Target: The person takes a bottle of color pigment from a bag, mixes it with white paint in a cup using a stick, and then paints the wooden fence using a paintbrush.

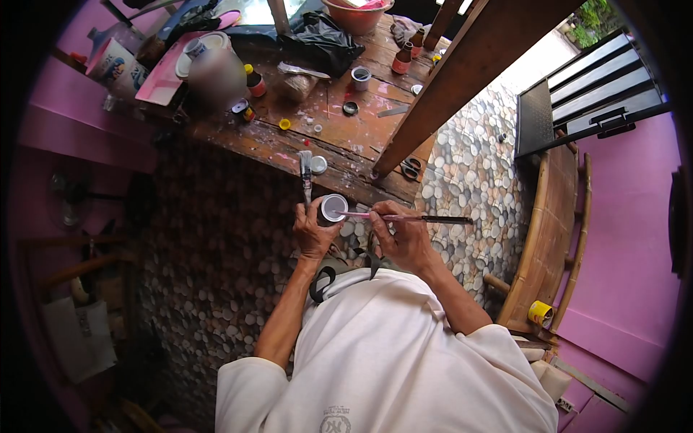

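My left hand is wrapped round a small can with a white rim and grey contents. A flat paintbrush stands upright by the fingers of that hand, bristles up; whether the hand grips it too, I cannot tell. In my right hand is a thin brush with a pink and black handle, lying level, its tip inside the can's opening. A round white lid lies on the table edge just beyond the can.
The wooden table holds bottles, an open grey tin, a black bag and scissors. A wooden post slants up at its right. A bamboo bench stands to the right.
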`<action>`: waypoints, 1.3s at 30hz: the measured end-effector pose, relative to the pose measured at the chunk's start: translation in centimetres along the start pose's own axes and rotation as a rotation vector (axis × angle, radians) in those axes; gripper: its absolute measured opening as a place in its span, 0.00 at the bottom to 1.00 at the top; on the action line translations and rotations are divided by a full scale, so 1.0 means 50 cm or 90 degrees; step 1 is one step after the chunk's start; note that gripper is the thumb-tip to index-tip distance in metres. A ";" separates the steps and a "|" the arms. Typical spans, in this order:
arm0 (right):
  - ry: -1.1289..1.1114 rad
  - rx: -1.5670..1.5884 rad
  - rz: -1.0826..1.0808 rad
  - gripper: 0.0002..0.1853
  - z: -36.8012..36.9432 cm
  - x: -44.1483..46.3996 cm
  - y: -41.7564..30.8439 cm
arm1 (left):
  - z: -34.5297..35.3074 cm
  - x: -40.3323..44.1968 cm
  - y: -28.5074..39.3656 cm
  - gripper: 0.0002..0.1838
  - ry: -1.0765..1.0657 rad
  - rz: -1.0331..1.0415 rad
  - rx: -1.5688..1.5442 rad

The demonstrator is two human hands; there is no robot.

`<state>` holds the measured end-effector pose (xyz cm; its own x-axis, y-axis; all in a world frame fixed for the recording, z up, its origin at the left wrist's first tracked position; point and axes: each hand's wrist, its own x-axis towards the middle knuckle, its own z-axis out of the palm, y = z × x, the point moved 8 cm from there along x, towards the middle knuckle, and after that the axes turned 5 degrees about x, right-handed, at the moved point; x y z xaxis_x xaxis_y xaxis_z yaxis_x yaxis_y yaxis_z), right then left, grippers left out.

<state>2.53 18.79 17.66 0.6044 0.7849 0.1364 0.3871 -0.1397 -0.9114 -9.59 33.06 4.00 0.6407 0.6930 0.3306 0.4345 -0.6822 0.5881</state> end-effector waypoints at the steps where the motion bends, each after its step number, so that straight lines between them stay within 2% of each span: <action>1: 0.002 -0.007 -0.022 0.07 0.000 -0.001 -0.002 | 0.000 0.000 0.000 0.37 -0.002 -0.001 -0.002; 4: 0.025 -0.028 0.026 0.06 -0.012 0.002 -0.004 | -0.004 -0.002 0.002 0.37 -0.002 0.001 -0.003; 8: 0.041 -0.037 0.011 0.06 -0.007 0.005 -0.023 | -0.008 0.002 0.008 0.36 -0.002 0.002 -0.017; 10: -0.027 0.020 0.033 0.07 0.013 0.000 -0.016 | -0.008 0.002 0.008 0.36 -0.003 0.005 -0.012; 14: -0.013 0.025 0.024 0.08 0.010 -0.005 -0.001 | -0.008 -0.001 0.007 0.36 -0.001 0.017 -0.005; 16: 0.048 -0.089 -0.024 0.06 -0.011 0.002 -0.022 | -0.007 -0.001 0.007 0.36 -0.003 0.011 -0.006; 23: 0.029 -0.124 0.008 0.06 -0.014 -0.014 -0.011 | -0.011 0.002 0.007 0.35 -0.003 0.002 0.004; 25: 0.105 -0.092 -0.028 0.07 -0.035 -0.022 -0.013 | -0.010 0.003 0.005 0.34 0.005 -0.001 0.007; 29: 0.147 -0.111 -0.006 0.09 -0.069 -0.032 0.006 | -0.013 0.006 0.000 0.33 0.018 -0.025 0.000; 32: 0.251 0.028 0.036 0.10 -0.091 -0.048 0.036 | -0.016 0.008 0.004 0.32 0.022 -0.034 -0.008; 36: 0.281 0.098 0.041 0.10 -0.094 -0.058 0.049 | -0.014 0.011 0.006 0.32 0.022 -0.035 -0.025; 39: 0.246 0.085 0.033 0.10 -0.089 -0.063 0.072 | -0.014 0.016 0.011 0.33 0.026 -0.024 -0.019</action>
<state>5.14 13.12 15.67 0.8477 0.4909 0.2012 0.2705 -0.0737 -0.9599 -9.31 33.41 5.10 0.5977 0.7274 0.3370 0.4382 -0.6484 0.6225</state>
